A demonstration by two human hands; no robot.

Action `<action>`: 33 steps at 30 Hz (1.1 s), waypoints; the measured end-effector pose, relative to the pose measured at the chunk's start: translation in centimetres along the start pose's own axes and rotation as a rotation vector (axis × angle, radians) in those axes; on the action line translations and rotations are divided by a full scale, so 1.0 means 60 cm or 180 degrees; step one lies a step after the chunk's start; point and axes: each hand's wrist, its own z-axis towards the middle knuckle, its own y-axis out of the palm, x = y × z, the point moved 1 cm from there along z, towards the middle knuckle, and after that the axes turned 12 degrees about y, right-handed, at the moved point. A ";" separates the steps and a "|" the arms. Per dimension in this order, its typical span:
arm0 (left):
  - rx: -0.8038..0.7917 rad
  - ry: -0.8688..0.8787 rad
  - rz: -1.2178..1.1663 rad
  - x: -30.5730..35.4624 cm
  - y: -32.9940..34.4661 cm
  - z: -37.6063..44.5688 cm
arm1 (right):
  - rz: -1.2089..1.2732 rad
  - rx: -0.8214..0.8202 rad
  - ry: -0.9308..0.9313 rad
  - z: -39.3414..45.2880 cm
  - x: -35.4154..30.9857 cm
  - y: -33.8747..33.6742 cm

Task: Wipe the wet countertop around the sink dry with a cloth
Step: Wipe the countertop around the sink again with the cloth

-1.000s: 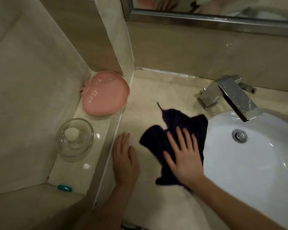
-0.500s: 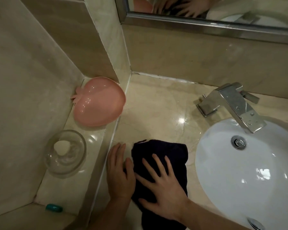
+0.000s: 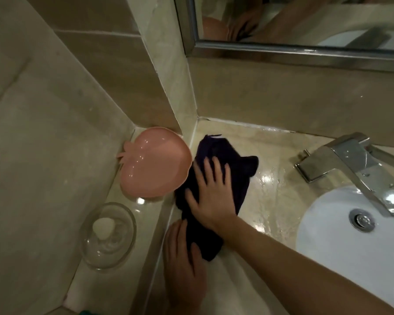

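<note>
Mid-wipe, the right hand (image 3: pixel 210 196) presses flat, fingers spread, on the dark cloth (image 3: pixel 223 176) left of the sink (image 3: pixel 323 226), the left hand (image 3: pixel 183 264) open beside it, gripping nothing; next, I judge, sweep the glistening tabletop (image 3: pixel 271 192) toward the faucet (image 3: pixel 350 160); no writing is readable.

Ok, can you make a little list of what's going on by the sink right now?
cloth: dark cloth on the countertop
right hand: right hand flat on the cloth
left hand: left hand at the cloth's near edge
wet patch: shiny streaks between cloth and sink
ledge: pink dish, glass bowl
</note>
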 end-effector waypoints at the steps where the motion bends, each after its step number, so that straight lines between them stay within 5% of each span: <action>1: 0.0059 0.0004 0.0037 0.000 0.001 0.001 | 0.0089 -0.0062 -0.0179 -0.023 -0.010 0.006; 12: 0.0297 0.0063 0.0319 -0.001 0.016 0.005 | 0.0004 0.0071 -0.0296 0.067 -0.002 0.007; 20: 0.0206 0.0189 0.0324 -0.007 0.011 0.003 | -0.0055 0.0339 0.0325 0.032 0.135 -0.060; 26: 0.0177 0.0133 0.0374 -0.005 0.009 0.003 | 0.0230 -0.0151 -0.0399 -0.091 0.109 -0.063; 31: 0.0178 0.0099 0.0429 -0.003 0.010 0.005 | 0.0937 0.0384 -0.0410 -0.090 0.066 -0.099; 33: 0.0193 0.0117 0.0470 -0.003 0.011 0.005 | 0.0645 0.0608 -0.0339 -0.074 0.058 -0.107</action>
